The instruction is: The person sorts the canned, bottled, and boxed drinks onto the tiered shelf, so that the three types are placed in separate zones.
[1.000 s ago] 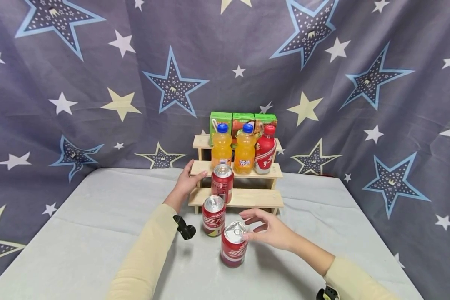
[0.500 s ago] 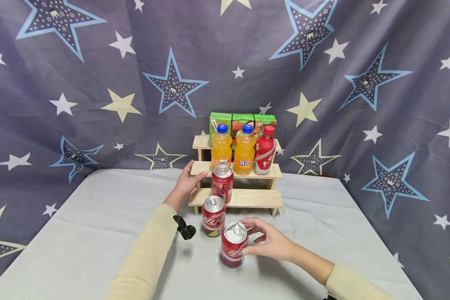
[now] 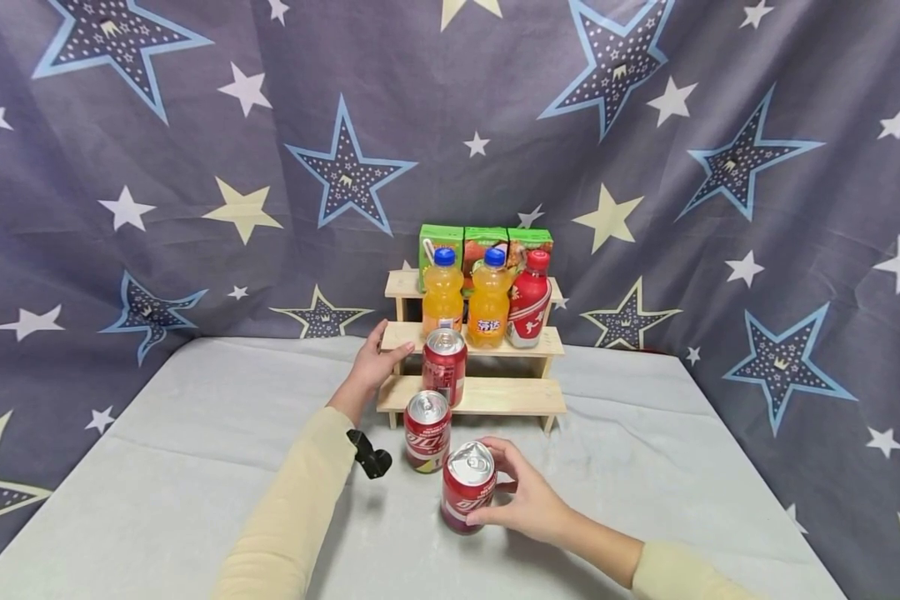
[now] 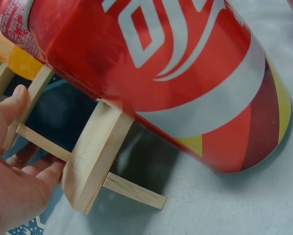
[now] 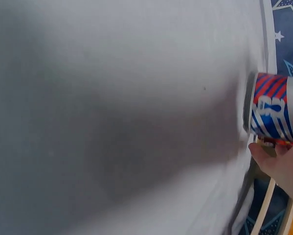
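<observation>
In the head view my left hand [image 3: 376, 364] holds the left end of the middle step of a wooden tiered stand [image 3: 502, 396]. The left wrist view shows its thumb on that board and its fingers bent below. My right hand [image 3: 528, 497] curls round a red soda can [image 3: 461, 496], thumb on the near side, fingers partly hidden behind it. This can stands upright on the cloth. A second soda can [image 3: 427, 442] stands just behind it to the left. Another soda can [image 3: 444, 367] sits at the left of the lowest step.
Two orange soda bottles [image 3: 487, 300] and a red bottle [image 3: 529, 302] stand on the middle step. Green drink cartons [image 3: 442, 237] line the top step. A pale cloth [image 3: 645, 450] covers the table, with a star-patterned curtain [image 3: 450, 100] behind.
My right hand has come down from beside the can's lid and closed round its body. The left hand, the stand and the cans have stayed in place.
</observation>
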The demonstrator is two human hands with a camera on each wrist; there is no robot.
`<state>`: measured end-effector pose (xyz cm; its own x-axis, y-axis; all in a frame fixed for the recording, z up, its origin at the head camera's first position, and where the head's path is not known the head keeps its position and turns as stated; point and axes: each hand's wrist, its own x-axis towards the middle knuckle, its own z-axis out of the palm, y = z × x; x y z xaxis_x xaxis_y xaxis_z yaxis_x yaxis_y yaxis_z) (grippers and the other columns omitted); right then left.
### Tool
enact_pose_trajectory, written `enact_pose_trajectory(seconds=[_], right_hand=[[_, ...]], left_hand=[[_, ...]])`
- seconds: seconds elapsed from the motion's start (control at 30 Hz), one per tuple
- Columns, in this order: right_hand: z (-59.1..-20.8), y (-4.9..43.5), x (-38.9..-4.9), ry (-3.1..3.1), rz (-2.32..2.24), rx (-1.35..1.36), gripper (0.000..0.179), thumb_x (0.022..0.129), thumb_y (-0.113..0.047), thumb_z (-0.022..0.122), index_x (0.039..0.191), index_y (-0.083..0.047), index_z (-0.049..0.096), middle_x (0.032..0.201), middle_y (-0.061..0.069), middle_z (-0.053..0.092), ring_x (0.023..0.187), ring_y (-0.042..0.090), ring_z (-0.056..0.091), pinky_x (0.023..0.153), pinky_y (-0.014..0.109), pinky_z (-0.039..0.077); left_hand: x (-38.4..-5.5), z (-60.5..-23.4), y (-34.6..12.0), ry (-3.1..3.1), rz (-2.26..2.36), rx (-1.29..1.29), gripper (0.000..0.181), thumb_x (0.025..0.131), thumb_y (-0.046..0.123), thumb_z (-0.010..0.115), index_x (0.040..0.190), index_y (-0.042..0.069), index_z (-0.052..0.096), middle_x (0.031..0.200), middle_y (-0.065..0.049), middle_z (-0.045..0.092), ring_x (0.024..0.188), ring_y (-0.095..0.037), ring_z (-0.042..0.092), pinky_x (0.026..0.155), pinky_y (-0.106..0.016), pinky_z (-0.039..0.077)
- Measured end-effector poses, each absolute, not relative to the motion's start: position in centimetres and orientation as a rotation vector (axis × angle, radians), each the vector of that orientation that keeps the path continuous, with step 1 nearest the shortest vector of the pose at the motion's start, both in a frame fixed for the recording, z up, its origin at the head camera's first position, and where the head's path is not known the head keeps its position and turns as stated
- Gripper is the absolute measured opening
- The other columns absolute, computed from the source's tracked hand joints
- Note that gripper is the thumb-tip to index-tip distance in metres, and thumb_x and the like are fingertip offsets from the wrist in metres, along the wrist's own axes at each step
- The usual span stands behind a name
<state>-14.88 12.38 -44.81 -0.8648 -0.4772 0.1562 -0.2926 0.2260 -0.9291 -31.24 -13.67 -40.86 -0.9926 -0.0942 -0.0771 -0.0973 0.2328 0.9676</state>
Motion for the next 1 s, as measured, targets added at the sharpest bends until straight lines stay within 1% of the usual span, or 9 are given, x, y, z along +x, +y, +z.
enact_pose_trajectory(seconds=[0.23, 0.53, 0.87, 1.0], right_hand=[[-44.69, 11.59, -14.36, 2.302, -1.802, -0.623, 0.076, 0.070, -0.013, 0.082, 0.133, -0.013, 0.040, 0.125, 0.014, 0.057, 0.108, 0.015, 0.057, 0.087, 0.031, 0.053], [-44.49, 11.29, -14.00, 2.335, -1.819, -0.589, 0.074, 0.069, -0.013, 0.083, 0.131, -0.013, 0.043, 0.122, 0.013, 0.060, 0.102, 0.011, 0.058, 0.085, 0.028, 0.053], [-44.26, 11.59, -13.90, 2.381, -1.808, -0.603, 0.072, 0.069, -0.017, 0.083, 0.130, -0.014, 0.044, 0.121, 0.011, 0.060, 0.105, 0.008, 0.057, 0.084, 0.028, 0.053], [-43.92, 11.90, -14.06, 2.408, -1.814, -0.620, 0.072, 0.070, -0.017, 0.082, 0.131, -0.013, 0.043, 0.119, 0.012, 0.060, 0.104, 0.008, 0.058, 0.083, 0.028, 0.054]], left_hand=[[-31.29, -40.85, -13.66, 2.457, 1.942, -0.201, 0.081, 0.088, 0.031, 0.065, 0.151, 0.022, 0.014, 0.157, -0.013, 0.015, 0.144, -0.032, 0.015, 0.117, -0.046, 0.022], [-31.37, -40.94, -13.65, 2.430, 1.968, -0.213, 0.082, 0.087, 0.031, 0.066, 0.151, 0.022, 0.015, 0.157, -0.013, 0.016, 0.144, -0.031, 0.017, 0.116, -0.046, 0.024], [-31.44, -41.08, -13.69, 2.430, 1.968, -0.206, 0.082, 0.088, 0.031, 0.065, 0.151, 0.022, 0.015, 0.157, -0.013, 0.016, 0.144, -0.031, 0.017, 0.116, -0.046, 0.025], [-31.48, -41.06, -13.64, 2.437, 1.961, -0.202, 0.082, 0.088, 0.031, 0.065, 0.151, 0.022, 0.014, 0.157, -0.013, 0.016, 0.144, -0.032, 0.017, 0.116, -0.046, 0.025]])
